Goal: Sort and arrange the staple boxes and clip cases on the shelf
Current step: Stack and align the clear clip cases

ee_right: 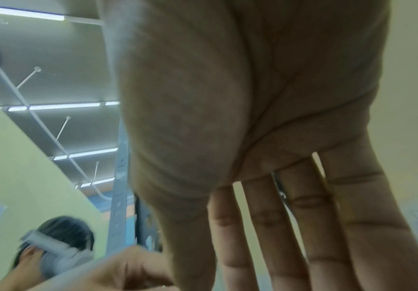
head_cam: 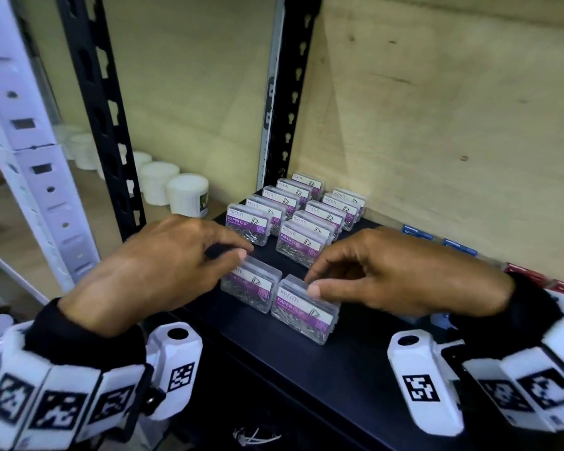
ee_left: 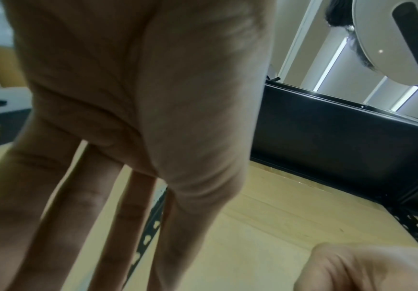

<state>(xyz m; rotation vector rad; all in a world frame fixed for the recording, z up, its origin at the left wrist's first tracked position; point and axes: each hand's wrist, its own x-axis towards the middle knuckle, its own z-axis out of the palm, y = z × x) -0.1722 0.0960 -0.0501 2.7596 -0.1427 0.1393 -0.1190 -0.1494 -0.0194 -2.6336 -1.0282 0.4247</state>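
On the black shelf [head_cam: 306,369], clear paper clip cases with purple labels stand in two rows [head_cam: 293,209] running back toward the corner. Two more cases sit side by side nearer the front. My left hand [head_cam: 246,252] reaches over the left case [head_cam: 253,288], thumb on its near top edge and fingers behind it. My right hand [head_cam: 311,283] pinches the top of the right case [head_cam: 302,312] between thumb and forefinger. Blue staple boxes [head_cam: 417,232] and red ones [head_cam: 534,278] lie at the right by the back wall. Both wrist views show only palms [ee_left: 153,98] [ee_right: 252,98] and fingers, no cases.
A black slotted upright [head_cam: 105,125] stands left of the shelf, with white tubs [head_cam: 186,193] on the neighbouring shelf beyond it. A plywood wall [head_cam: 437,125] closes the back and right. A white rack post [head_cam: 39,164] is at the far left.
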